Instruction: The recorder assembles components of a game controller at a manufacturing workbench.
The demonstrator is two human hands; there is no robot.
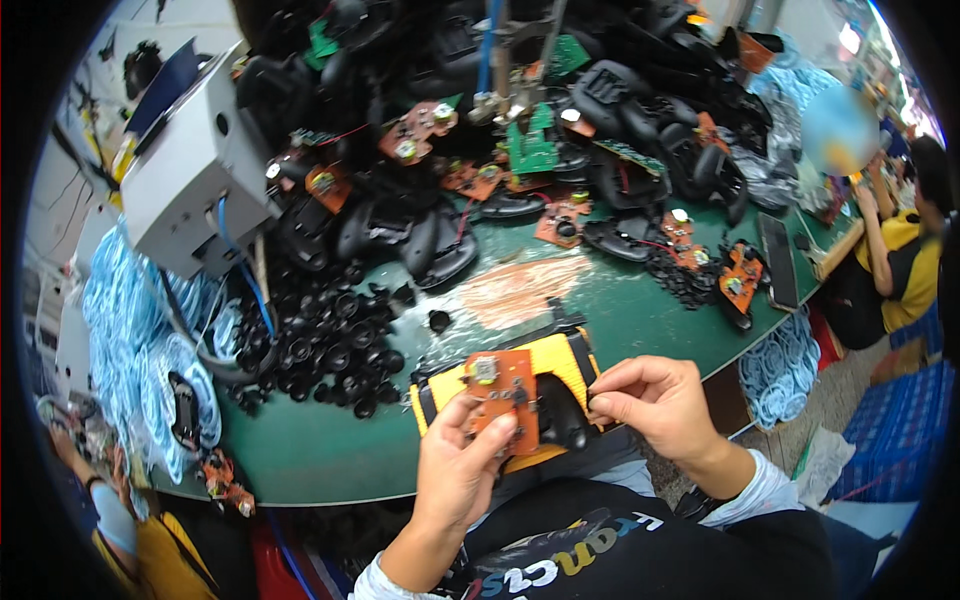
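Note:
My left hand [455, 470] grips a brown-orange circuit board [518, 372] between thumb and fingers. The board has a white-and-yellow part at its upper left and small black parts on its face. It is held over a yellow-and-black stand or pad [556, 357] at the table's near edge. A black plastic shell [568, 418] lies on that pad, partly hidden behind the board. Beside the pad's right edge, my right hand [655, 405] is closed with thumb and forefinger pinched together. Whatever it pinches, if anything, is too small to name.
Black thumbstick caps [335, 340] are heaped left of centre, near a grey metal box [205, 165]. Black controller shells [405, 235] and circuit boards [530, 145] crowd the far side. Blue cable bundles [145, 320] hang at left. A phone [778, 262] lies right; people sit on both sides.

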